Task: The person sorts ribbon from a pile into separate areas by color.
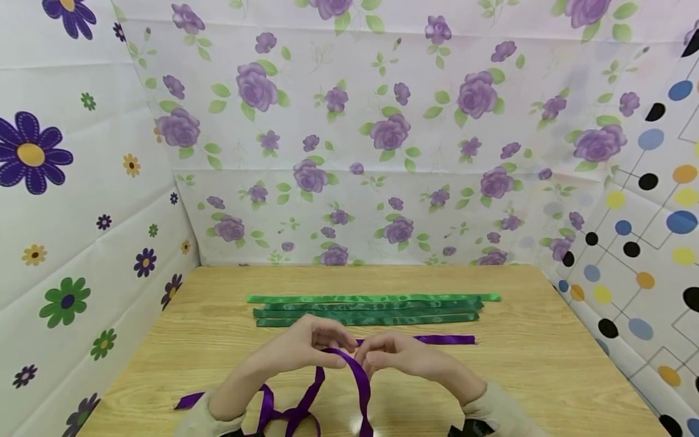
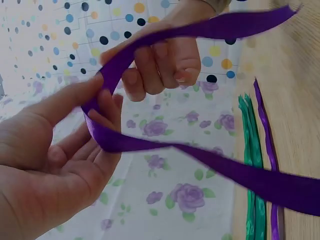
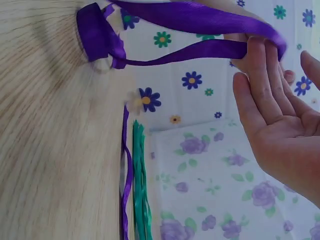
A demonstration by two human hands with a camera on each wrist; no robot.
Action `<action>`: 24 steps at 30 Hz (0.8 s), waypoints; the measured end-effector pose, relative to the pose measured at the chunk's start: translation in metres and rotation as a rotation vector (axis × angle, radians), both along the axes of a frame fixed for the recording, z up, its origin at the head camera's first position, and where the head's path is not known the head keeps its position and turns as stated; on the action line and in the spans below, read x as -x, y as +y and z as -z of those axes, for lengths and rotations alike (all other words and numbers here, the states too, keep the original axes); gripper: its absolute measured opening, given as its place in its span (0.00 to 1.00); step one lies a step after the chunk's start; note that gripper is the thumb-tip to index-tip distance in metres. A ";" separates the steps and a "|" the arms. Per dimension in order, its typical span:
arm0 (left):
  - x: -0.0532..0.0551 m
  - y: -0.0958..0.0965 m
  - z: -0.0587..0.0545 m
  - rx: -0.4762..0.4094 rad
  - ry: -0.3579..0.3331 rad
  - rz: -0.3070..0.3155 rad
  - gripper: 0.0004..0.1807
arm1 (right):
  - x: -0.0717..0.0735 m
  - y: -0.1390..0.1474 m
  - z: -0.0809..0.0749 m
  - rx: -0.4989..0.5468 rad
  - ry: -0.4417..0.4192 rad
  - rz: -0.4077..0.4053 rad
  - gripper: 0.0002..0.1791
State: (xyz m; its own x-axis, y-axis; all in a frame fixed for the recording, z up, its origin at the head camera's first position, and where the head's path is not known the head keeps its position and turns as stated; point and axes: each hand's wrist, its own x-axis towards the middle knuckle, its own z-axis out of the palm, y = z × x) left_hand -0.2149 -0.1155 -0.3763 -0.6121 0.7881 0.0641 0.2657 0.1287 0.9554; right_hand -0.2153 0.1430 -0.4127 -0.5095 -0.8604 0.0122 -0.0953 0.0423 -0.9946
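Note:
A long purple satin ribbon [image 1: 363,388] arches between the two hands above the table, its lower part looping and twisting near the front edge. My left hand [image 1: 300,347] pinches the ribbon between thumb and fingers; in the left wrist view the band [image 2: 125,142] bends round those fingers. Close by, my right hand [image 1: 409,355] touches the ribbon with its fingertips. The right wrist view shows that hand's fingers [image 3: 265,90] extended against the band, thumb held apart. One ribbon end [image 1: 189,400] lies by the left sleeve.
Behind the hands, another purple ribbon [image 1: 448,340] lies across the wooden table [image 1: 524,376]. Beyond it, several dark green ribbons [image 1: 371,317] and a brighter green ribbon [image 1: 382,298] lie side by side. Floral cloth [image 1: 349,206] hangs at the back, with patterned cloths on both sides.

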 end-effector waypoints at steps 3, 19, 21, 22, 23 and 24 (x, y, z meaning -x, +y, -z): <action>0.000 0.003 0.000 0.033 0.025 -0.059 0.16 | 0.000 0.003 -0.001 -0.022 -0.034 -0.014 0.26; 0.017 -0.045 0.002 0.183 -0.066 -0.113 0.17 | 0.023 0.071 -0.007 0.034 0.136 0.161 0.10; 0.020 -0.056 0.003 0.191 -0.040 -0.128 0.16 | 0.026 0.086 -0.006 0.010 0.155 0.207 0.10; 0.021 -0.061 0.003 0.196 -0.037 -0.140 0.16 | 0.027 0.094 -0.006 -0.009 0.164 0.230 0.09; 0.022 -0.067 0.003 0.194 -0.037 -0.146 0.16 | 0.028 0.101 -0.006 -0.032 0.163 0.251 0.09; 0.023 -0.072 0.004 0.194 -0.035 -0.148 0.17 | 0.028 0.107 -0.005 -0.045 0.169 0.266 0.10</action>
State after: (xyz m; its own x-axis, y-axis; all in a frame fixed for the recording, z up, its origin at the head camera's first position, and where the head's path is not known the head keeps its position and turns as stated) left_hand -0.2374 -0.1874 -0.3801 -0.7213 0.6850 -0.1026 0.1978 0.3457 0.9173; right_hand -0.2436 0.2503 -0.4077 -0.7110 -0.6986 0.0804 -0.2382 0.1317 -0.9623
